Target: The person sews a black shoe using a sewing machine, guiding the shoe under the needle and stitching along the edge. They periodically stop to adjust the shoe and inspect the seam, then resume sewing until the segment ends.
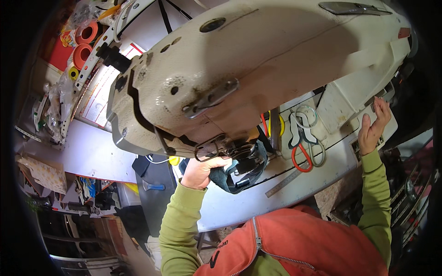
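A large cream sewing machine [276, 50] fills the upper middle of the view, and its head hides the needle area. Under that head, my left hand [198, 174] grips a dark blue denim-like cloth piece [222, 181], the thumb stretched along its edge. The cloth curves in a loop around the dark metal parts of the machine's lower arm. Far to the right, my right hand [374, 126] is raised at the machine's right end, fingers stretched out and nothing in them. Whether its fingertips touch the machine there I cannot tell.
Red-and-grey-handled scissors [302, 157] and a metal ruler [282, 184] lie on the white table [313, 184] right of the cloth. A blue-handled tool [153, 186] rests on a dark surface at left. Orange thread spools [83, 55] stand at the back left.
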`<act>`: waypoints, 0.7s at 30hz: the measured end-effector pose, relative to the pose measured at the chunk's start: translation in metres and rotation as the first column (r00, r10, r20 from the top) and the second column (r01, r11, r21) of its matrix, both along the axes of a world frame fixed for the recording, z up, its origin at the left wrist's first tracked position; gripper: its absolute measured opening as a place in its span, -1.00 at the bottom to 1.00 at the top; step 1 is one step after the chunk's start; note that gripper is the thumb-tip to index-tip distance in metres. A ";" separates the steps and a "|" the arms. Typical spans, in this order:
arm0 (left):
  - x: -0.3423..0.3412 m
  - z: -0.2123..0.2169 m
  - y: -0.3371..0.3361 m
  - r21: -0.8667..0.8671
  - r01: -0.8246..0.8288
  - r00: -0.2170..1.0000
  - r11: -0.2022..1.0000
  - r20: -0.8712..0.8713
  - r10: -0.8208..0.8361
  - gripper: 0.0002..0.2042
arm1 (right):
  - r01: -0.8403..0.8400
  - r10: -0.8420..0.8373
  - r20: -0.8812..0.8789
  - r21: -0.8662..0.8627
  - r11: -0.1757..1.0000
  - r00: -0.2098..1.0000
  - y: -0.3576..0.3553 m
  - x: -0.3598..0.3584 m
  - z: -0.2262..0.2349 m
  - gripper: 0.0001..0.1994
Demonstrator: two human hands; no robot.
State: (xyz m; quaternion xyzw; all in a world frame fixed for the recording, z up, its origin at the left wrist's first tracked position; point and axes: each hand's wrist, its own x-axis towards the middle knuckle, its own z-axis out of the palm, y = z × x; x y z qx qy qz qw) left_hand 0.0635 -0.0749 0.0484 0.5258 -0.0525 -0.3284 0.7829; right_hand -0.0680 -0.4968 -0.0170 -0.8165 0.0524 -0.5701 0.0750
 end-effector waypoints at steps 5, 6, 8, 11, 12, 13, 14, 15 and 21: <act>-0.003 -0.004 0.001 -0.005 0.010 0.997 1.000 0.073 -0.010 -0.74 | 0.024 -0.024 -0.005 -0.010 1.000 1.000 0.003 0.000 0.002 -0.63; -0.004 -0.002 -0.001 0.004 -0.005 0.997 1.000 0.074 0.005 -0.75 | 0.024 -0.024 -0.004 -0.006 1.000 1.000 0.004 0.000 0.002 -0.64; -0.009 0.004 -0.007 0.021 -0.033 0.997 0.999 0.073 0.031 -0.76 | 0.013 -0.013 0.002 0.000 1.000 1.000 0.003 0.000 0.001 -0.64; -0.010 0.002 -0.007 0.043 -0.069 0.998 0.997 0.016 0.069 -0.82 | 0.010 -0.010 0.007 0.005 1.000 1.000 0.003 0.000 0.001 -0.64; -0.011 0.003 -0.008 0.033 -0.079 0.997 0.996 0.000 0.079 -0.83 | 0.013 -0.013 0.007 0.006 1.000 1.000 0.004 0.000 0.001 -0.64; -0.010 0.000 -0.005 0.037 -0.071 0.997 0.997 -0.013 0.072 -0.81 | 0.027 -0.027 -0.001 0.000 1.000 1.000 0.004 -0.001 0.001 -0.63; -0.010 0.000 -0.005 0.035 -0.063 0.998 0.997 0.002 0.063 -0.79 | 0.043 -0.043 -0.008 -0.007 0.999 0.999 0.004 -0.002 0.002 -0.63; -0.009 0.000 -0.005 0.033 -0.054 0.998 0.998 0.016 0.054 -0.77 | 0.058 -0.059 -0.016 -0.014 0.998 0.998 0.004 -0.003 0.003 -0.63; -0.008 0.008 -0.006 0.111 -0.007 0.992 0.994 0.126 -0.007 -0.66 | 0.093 -0.093 -0.053 -0.009 0.996 0.994 0.020 -0.005 0.045 -0.56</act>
